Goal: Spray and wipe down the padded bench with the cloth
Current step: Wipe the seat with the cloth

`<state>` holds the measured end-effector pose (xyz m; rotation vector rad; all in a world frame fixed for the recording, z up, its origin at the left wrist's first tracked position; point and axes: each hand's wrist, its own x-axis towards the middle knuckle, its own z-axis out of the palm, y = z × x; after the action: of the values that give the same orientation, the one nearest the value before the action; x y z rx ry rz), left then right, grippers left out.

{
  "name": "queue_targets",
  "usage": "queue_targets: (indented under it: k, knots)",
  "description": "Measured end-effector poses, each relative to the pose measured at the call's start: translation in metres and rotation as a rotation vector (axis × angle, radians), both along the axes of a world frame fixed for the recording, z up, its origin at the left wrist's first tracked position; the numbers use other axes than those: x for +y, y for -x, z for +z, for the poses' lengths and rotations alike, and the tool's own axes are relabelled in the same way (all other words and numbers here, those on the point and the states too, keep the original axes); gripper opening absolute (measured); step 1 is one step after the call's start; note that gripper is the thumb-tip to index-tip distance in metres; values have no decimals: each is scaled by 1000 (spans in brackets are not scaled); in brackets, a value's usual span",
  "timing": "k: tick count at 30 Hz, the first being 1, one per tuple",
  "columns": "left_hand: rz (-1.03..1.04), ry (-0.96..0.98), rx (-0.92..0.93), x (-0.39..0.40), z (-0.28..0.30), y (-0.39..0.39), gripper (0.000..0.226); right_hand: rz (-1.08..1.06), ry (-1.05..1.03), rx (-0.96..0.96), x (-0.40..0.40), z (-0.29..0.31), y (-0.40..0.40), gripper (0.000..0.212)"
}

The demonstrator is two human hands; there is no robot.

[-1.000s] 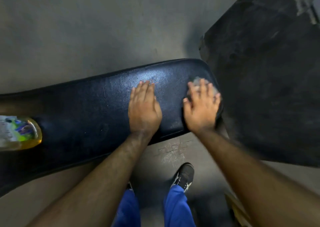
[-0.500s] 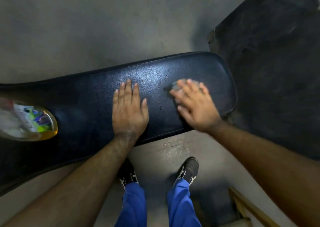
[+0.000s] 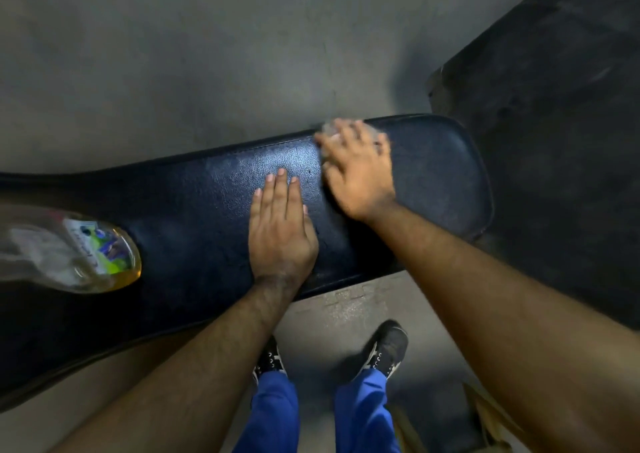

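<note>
Right hand (image 3: 356, 172) has swept the cloth (image 3: 329, 130) from the bench's (image 3: 180, 217) near end across to its far edge, fingers spread flat on top of it. Left hand (image 3: 280, 234) stays flat and empty, bracing mid-pad. Spray bottle (image 3: 79, 252) lies further left. That end looks mostly wiped, I reckon.
</note>
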<state>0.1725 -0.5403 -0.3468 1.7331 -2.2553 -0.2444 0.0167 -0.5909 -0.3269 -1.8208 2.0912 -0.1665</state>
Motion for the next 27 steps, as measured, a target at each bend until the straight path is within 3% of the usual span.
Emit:
queue_targets:
  k: [2, 3, 6, 7, 11, 12, 15, 16, 19, 20, 22, 24, 25, 26, 27]
  knots:
    - [7, -6, 17, 0, 0, -1, 51, 268, 44, -59, 13, 1, 12, 49]
    - [7, 0, 31, 0, 0, -1, 51, 256, 73, -39, 11, 0, 25, 49]
    - [17, 5, 39, 1, 0, -1, 51, -223, 20, 40, 4, -4, 28, 57]
    - [19, 6, 45, 2, 0, -1, 51, -238, 6, 39, 10, -2, 16, 58]
    - [10, -14, 46, 0, -1, -1, 52, 360, 35, -14, 69, -1, 21, 54]
    - [15, -19, 50, 1, -1, -1, 52, 312, 48, 12, 73, -1, 36, 55]
    - [10, -29, 59, 1, 1, 0, 53, -273, 51, 80, 81, -6, 29, 61]
    - [10, -33, 69, 0, 3, 0, 54, -248, 48, 70, 91, -5, 9, 61]
    - [-10, -91, 173, 0, 12, -8, 52, 347, 92, 31, 144, -5, -14, 57]
    - [-20, -106, 213, 2, 16, -15, 51, 445, 106, 31, 148, -4, 1, 56]
    - [-12, -95, 224, 9, 24, -31, 51, 267, 123, 80, 136, -8, 19, 56]
    - [-14, -55, 179, 21, 29, -50, 50, -214, 117, 120, 126, -11, -2, 57]
    - [-20, -35, 159, 26, 30, -59, 49, -319, 118, 123, 125, -11, -27, 58]
    - [-24, -18, 139, 30, 31, -66, 49, -262, 144, 115, 131, -10, -53, 58]
    - [-22, -4, 119, 31, 30, -72, 48, -75, 172, 89, 142, -10, -71, 57]
